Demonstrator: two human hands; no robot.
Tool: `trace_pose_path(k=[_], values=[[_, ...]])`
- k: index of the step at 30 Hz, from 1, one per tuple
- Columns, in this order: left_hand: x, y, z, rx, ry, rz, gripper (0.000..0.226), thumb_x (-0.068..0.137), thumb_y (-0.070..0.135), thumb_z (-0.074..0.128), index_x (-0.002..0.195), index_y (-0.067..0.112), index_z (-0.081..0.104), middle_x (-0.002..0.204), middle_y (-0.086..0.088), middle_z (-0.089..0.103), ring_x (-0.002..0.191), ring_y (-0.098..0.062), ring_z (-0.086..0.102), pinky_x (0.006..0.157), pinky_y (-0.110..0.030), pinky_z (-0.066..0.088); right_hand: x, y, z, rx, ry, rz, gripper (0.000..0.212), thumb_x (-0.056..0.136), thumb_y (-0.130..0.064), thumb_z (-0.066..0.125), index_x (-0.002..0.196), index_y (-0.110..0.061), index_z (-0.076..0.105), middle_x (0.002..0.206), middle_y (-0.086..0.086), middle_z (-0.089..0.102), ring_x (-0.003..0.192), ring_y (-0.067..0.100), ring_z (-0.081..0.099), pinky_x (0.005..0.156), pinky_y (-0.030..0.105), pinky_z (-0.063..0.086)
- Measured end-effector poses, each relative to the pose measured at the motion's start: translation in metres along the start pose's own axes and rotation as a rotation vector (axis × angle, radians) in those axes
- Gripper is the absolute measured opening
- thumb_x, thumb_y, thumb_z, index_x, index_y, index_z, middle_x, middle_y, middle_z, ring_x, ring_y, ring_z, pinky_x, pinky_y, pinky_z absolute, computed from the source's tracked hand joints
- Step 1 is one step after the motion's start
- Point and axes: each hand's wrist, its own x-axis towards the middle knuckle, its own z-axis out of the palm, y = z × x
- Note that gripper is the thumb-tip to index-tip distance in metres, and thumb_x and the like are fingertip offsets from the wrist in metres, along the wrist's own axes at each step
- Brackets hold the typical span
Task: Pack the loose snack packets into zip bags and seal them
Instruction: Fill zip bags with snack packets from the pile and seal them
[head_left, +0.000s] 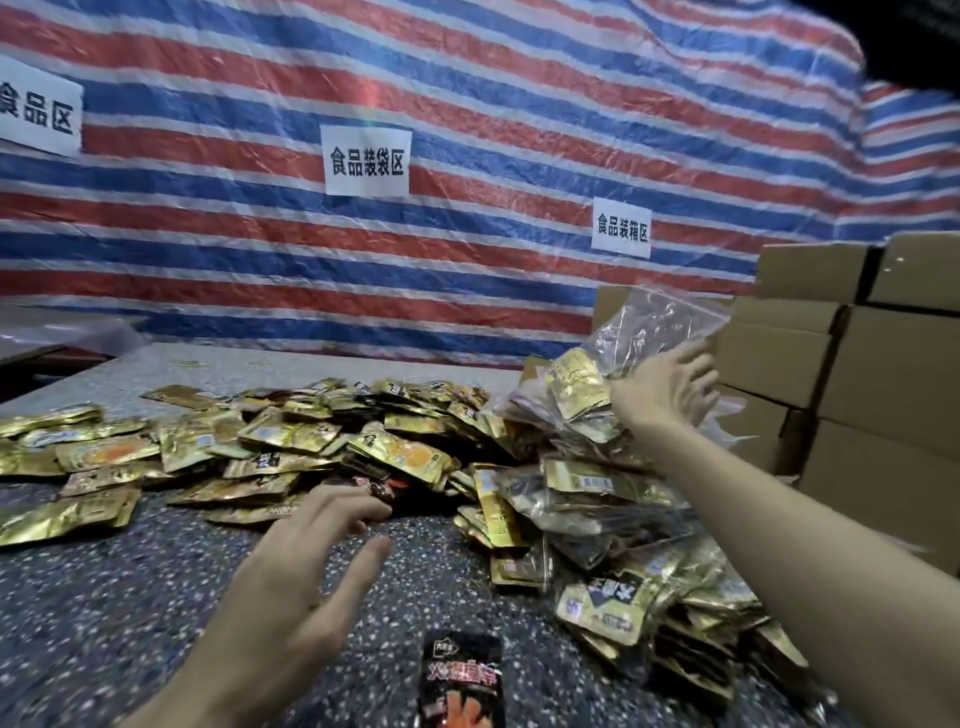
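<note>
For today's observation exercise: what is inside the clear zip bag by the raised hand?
A gold snack packet shows through the clear zip bag beside the right hand. Anything deeper is hidden by that hand.

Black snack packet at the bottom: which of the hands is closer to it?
Left. The left hand is just up and left of the black snack packet. The right hand is far off, up by the clear zip bag on the right.

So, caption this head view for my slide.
Right hand touches a filled zip bag; open left hand reaches toward loose gold packets.
</note>
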Motion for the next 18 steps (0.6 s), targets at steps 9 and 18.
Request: trace_pose_path(k=[9, 18], values=[[0.000, -0.001, 0.002, 0.035, -0.033, 0.005, 0.018, 0.089, 0.051, 0.046, 0.107, 0.053, 0.047, 0.113, 0.039, 0.050, 0.109, 0.009, 0.052, 0.097, -0.036, 0.049, -0.093, -0.037, -0.009, 0.214, 0.059, -0.546, 0.065, 0.081, -0.019, 0.069, 0.140, -0.011, 0.044, 0.146, 0.013, 0.039, 0.136, 0.029, 0.036, 0.114, 0.048, 0.028], [0.006, -0.023, -0.013, 0.058, 0.112, -0.050, 0.008, 0.093, 0.033, 0.057, 0.100, 0.038, 0.059, 0.099, 0.023, 0.058, 0.092, -0.001, 0.059, 0.080, -0.030, 0.052, -0.226, -0.044, 0.044, 0.738, -0.553, -0.713, 0.005, 0.091, -0.022, 0.068, 0.088, -0.025, 0.067, 0.084, -0.014, 0.064, 0.077, 0.005, 0.063, 0.068, 0.031, 0.056]])
